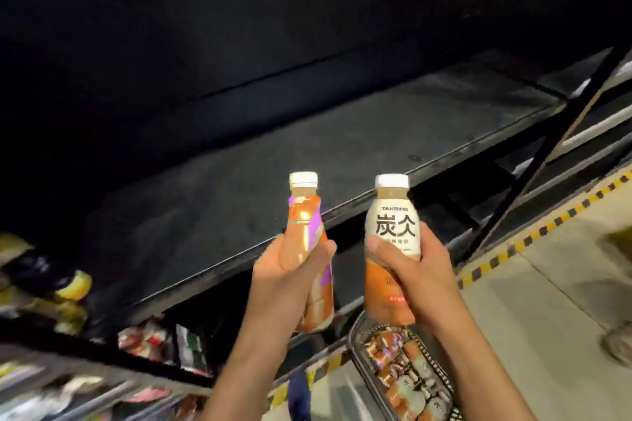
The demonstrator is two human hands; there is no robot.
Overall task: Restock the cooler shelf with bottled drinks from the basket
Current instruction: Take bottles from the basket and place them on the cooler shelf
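My left hand (290,275) grips an orange and purple bottle (309,236) with a white cap, held upright. My right hand (415,270) grips a second bottle (393,225) with a cream and orange label and black characters, also upright. Both bottles are raised in front of the dark cooler shelf (273,188), just below its front edge. The black basket (359,349) sits on the floor below my right arm and holds several more bottles (407,383) lying on their sides.
Packaged goods (160,342) fill the lower shelf at bottom left, and yellow items (73,287) sit at the far left. A black slanted frame bar (554,143) crosses at the right. Yellow and black tape (547,225) marks the grey floor.
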